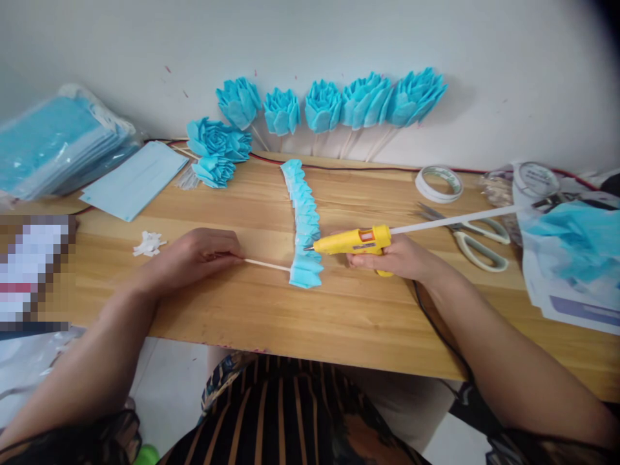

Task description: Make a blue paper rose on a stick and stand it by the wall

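blue pleated strip point(306, 216) lies at centre, twelve to six o'clock. left hand point(206, 250), at nine, pinches a stick point(266, 264) in closed fingers, presumably to steady its tip at the strip; right hand point(404, 258), at three, has fingers wrapped round a glue gun point(356, 241), nozzle point(310, 248) over the strip, seemingly for aim.

You face 1 pale wall point(310, 32) with small reddish marks point(167, 69), at a wood-grain table point(232, 316) above a whitish floor point(169, 371).

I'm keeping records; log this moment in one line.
left hand: holding thin stick | right hand: holding glue gun | nozzle: at blue strip
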`<state>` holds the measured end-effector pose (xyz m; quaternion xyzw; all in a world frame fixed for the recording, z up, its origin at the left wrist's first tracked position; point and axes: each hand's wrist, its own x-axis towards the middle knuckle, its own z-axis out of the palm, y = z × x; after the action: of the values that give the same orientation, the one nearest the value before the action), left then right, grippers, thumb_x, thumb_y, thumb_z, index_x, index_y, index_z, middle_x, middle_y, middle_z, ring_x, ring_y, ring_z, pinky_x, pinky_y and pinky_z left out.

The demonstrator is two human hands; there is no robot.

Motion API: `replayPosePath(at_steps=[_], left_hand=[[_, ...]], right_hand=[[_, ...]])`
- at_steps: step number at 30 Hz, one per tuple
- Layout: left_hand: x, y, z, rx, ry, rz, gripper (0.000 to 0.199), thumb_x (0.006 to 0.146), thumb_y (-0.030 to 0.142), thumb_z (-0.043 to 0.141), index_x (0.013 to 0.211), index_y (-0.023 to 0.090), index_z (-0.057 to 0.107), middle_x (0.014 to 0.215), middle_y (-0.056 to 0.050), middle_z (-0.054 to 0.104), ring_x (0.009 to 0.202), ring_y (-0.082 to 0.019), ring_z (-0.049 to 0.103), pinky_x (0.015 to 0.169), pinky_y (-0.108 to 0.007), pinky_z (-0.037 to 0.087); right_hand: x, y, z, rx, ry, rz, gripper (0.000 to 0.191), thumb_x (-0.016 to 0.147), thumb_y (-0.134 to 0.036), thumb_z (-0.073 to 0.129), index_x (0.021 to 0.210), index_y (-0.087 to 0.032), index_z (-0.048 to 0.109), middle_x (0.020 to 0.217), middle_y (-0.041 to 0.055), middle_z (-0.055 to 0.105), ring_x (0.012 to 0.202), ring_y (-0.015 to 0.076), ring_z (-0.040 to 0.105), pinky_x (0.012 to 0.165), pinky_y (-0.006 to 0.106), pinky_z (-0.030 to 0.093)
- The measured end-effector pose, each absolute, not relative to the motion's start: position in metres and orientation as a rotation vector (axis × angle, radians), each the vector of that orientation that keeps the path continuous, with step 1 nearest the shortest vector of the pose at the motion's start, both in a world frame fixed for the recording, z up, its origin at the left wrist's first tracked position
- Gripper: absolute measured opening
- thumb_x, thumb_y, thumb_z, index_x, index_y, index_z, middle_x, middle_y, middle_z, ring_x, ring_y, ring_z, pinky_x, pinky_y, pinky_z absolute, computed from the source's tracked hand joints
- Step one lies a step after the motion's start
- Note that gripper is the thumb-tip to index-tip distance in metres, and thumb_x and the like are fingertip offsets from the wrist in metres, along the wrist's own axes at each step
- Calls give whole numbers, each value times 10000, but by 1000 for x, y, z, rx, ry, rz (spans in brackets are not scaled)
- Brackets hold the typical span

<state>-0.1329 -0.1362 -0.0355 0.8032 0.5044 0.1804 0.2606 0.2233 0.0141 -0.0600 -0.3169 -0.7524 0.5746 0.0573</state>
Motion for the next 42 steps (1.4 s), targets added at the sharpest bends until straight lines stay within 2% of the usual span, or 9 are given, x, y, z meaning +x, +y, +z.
replayPosePath(at_steps=[15,24,42], left_hand=[[-133,-138,-37,2123,1477,448,251,996,304,501,855,161,651,821,-38,644,736,-140,598,670,-232,417],[-136,-137,-37,2109,1353,463,243,1024,310,492,927,180,673,899,-45,673,806,-149,633,728,-230,455],[-135,-137,-36,2092,1349,483,264,1016,340,506,897,175,674,871,-52,680,777,-148,628,696,-230,466]], right_hand=[[222,13,-57,-952,-2258,1758,414,773,-536,744,986,-181,715,749,10,602,669,146,535,635,305,446],[226,15,-59,-912,-2344,1707,474,799,-551,729,1096,-181,727,799,24,645,711,158,563,653,297,466],[225,15,-54,-901,-2378,1716,474,801,-545,719,1121,-195,724,815,25,667,716,169,588,640,295,459]])
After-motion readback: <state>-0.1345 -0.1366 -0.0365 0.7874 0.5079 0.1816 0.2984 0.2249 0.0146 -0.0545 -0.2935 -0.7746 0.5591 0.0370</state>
